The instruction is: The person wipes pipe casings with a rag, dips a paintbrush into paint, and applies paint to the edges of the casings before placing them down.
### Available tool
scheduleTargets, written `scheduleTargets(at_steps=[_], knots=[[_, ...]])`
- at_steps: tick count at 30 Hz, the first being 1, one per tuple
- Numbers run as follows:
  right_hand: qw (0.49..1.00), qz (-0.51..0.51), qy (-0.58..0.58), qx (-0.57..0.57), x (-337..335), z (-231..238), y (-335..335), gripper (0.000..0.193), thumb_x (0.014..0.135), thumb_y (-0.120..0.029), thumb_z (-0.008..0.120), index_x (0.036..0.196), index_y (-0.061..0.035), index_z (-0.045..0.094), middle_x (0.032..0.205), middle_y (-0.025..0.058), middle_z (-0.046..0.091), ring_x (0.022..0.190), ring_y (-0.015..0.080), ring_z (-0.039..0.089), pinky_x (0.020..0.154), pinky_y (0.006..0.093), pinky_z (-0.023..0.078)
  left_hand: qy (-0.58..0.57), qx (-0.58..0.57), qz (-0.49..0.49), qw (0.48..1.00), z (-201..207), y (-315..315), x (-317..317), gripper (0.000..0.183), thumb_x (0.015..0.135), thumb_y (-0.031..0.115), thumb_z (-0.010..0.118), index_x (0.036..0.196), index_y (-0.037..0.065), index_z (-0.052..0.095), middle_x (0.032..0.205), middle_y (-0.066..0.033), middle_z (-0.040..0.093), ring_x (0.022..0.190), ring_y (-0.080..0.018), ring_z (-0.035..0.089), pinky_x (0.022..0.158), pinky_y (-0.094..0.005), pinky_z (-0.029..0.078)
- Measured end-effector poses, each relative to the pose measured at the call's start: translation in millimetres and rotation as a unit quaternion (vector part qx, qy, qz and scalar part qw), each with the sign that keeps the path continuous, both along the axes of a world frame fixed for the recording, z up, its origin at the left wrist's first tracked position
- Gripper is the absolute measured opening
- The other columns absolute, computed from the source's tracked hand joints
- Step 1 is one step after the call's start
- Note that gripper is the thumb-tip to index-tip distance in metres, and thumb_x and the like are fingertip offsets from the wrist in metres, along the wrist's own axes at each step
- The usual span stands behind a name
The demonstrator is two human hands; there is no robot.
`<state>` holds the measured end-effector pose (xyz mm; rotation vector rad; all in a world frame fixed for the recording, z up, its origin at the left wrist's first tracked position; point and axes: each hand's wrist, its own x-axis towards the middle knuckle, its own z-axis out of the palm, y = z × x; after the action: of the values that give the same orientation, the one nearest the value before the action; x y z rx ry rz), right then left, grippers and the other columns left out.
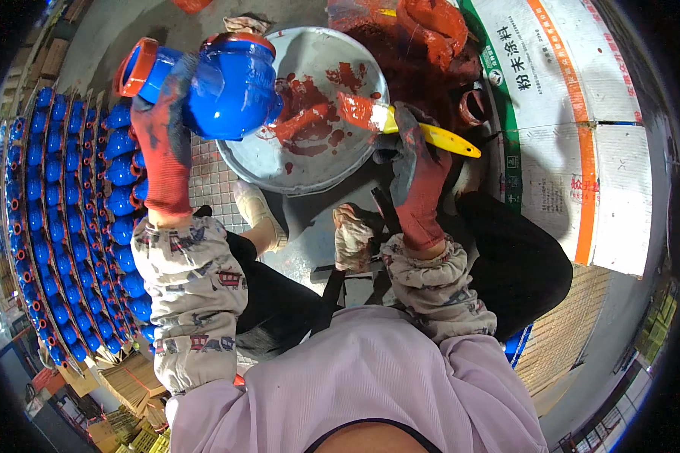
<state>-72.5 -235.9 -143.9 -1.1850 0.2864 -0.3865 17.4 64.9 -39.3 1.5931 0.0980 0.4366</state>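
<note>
My left hand (166, 124), in a red and dark grey glove, is closed around a glossy blue pipe fitting (234, 90), perhaps a valve body. Red paint covers the fitting's end rims. It is held over the left part of a round grey lid or pan (245, 160), which is smeared and spotted with red paint. In my right hand (419, 174), gloved the same way, is a paintbrush (449, 140) with a yellow handle. Its red-coated bristles point left, over the pan's right side and apart from the fitting.
Stacked rows of blue fittings with red rims (64, 226) stand at the left. Behind the brush lies a red-paint-covered container (434, 34). White cardboard boxes (544, 166) with green and orange stripes fill the right. A stained rag (353, 234) hangs between my knees.
</note>
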Motion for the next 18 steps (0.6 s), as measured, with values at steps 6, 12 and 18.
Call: scheduleTargets(at_steps=[6, 12, 18], knots=[[0.997, 0.017, 0.016, 0.073, -5, 28, -15, 0.033, 0.097, -0.023, 0.053, 0.119, 0.0009, 0.059, 0.099, 0.0089, 0.067, 0.073, 0.0157, 0.068, 0.062, 0.0262, 0.053, -0.125, 0.119, 0.014, 0.985, 0, -21, -5, 0.029, 0.089, 0.021, 0.063, 0.108, 0.0, 0.064, 0.099, -0.0052, 0.066, 0.088, -0.0147, 0.062, 0.082, -0.0303, 0.049], [0.989, 0.1, -0.029, 0.107, 2, 111, -16, 0.028, 0.094, -0.019, 0.057, 0.114, 0.0005, 0.061, 0.104, 0.0103, 0.066, 0.079, 0.0181, 0.068, 0.066, 0.028, 0.055, -0.083, -0.177, -0.001, 0.981, 5, 3, -12, 0.03, 0.093, 0.035, 0.054, 0.095, 0.007, 0.063, 0.094, -0.0073, 0.067, 0.087, -0.0191, 0.063, 0.084, -0.0349, 0.05], [0.991, 0.069, -0.085, -0.072, 13, 144, -12, 0.025, 0.093, -0.017, 0.059, 0.108, 0.0031, 0.061, 0.087, 0.0132, 0.068, 0.068, 0.0153, 0.064, 0.062, 0.0263, 0.05, -0.212, -0.402, 0.055, 0.889, 35, 10, -39, 0.032, 0.096, 0.031, 0.044, 0.11, 0.008, 0.061, 0.111, -0.0094, 0.064, 0.1, -0.0224, 0.062, 0.09, -0.0394, 0.051]])
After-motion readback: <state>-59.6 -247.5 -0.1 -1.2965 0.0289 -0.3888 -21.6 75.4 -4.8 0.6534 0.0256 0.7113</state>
